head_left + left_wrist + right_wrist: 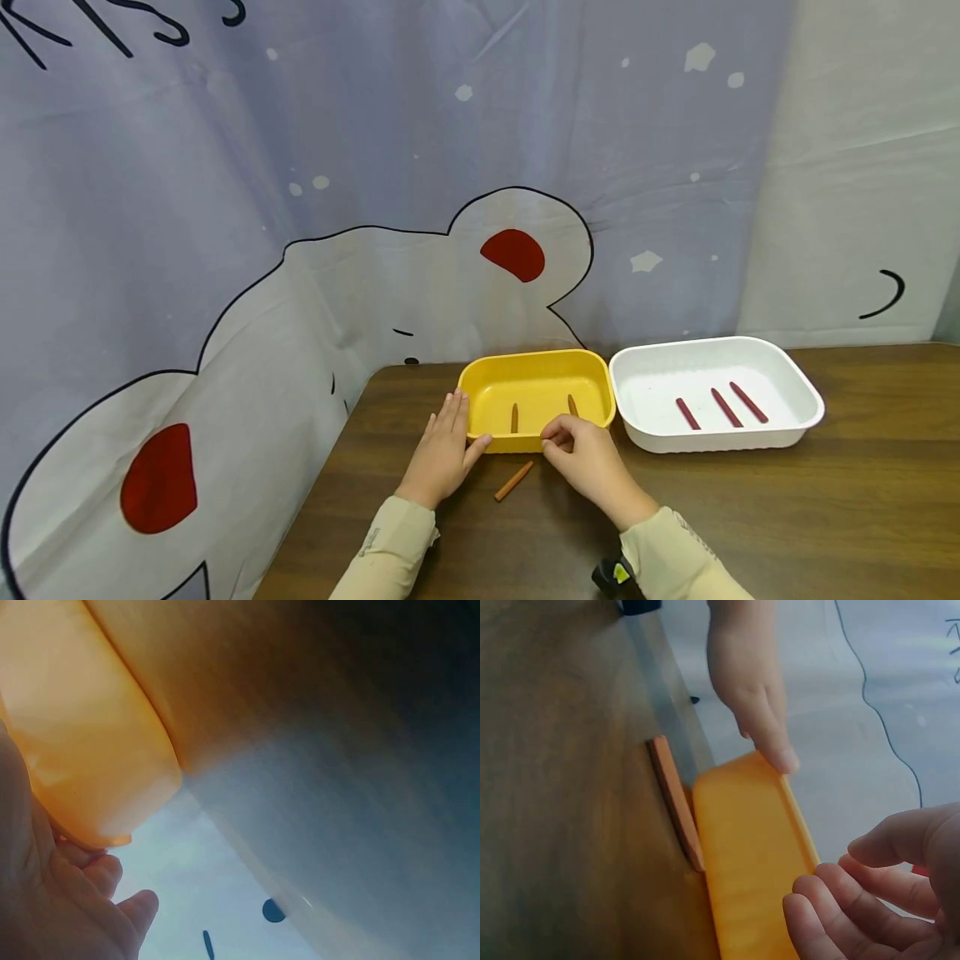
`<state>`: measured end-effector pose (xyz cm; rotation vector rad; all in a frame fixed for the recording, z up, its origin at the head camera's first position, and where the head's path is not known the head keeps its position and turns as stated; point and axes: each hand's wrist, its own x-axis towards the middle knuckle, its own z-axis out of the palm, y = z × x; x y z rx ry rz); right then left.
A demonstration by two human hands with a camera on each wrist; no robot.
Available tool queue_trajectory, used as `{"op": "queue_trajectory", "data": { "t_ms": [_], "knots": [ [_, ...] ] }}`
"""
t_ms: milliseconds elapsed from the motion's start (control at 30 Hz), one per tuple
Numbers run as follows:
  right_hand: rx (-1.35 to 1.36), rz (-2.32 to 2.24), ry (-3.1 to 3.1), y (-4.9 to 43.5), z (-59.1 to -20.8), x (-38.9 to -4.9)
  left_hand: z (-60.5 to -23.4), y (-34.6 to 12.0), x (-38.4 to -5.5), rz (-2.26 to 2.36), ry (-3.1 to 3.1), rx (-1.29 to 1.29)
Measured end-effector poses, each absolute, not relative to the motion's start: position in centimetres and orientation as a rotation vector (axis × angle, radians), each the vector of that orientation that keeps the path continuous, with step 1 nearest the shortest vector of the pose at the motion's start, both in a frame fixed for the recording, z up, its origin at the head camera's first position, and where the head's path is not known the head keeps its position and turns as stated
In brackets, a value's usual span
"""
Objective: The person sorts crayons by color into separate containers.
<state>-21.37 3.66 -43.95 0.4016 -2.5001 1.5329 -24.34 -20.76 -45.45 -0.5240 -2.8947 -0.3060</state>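
Observation:
A yellow tray (543, 379) stands at the back of the table with two brown crayon-like sticks inside, one left of centre (514, 418) and another on the right (572, 406). My left hand (441, 454) rests at the tray's left end, fingers straight along its side and thumb near the front rim. Over the front right rim is my right hand (588, 467), fingers loosely bent. The right wrist view shows nothing between its thumb and fingers. On the table before the tray lies another brown crayon-like stick (513, 481), its tapered end towards the tray.
To the right, close beside the yellow tray, stands a white tray (802, 408) holding three dark red sticks (726, 407). A printed curtain (390, 283) hangs along the table's back and left edges. Wooden tabletop (840, 500) extends to the right.

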Motion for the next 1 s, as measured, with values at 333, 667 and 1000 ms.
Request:
{"op": "queue_trajectory", "data": {
  "t_ms": [333, 667, 1000],
  "knots": [
    [0.469, 1.664, -2.617, 2.0, -45.3, -20.8, -45.5, -20.8, -24.4, -0.346, -2.890, -0.521],
    [0.315, 1.689, -2.725, 0.6, -46.3, -21.0, -45.4, -20.7, -24.3, -0.349, -2.899, -0.515],
    [0.227, 1.471, -2.812, -1.1, -46.5, -21.6, -45.4, -20.8, -24.4, -0.350, -2.895, -0.522]
  ]
}}
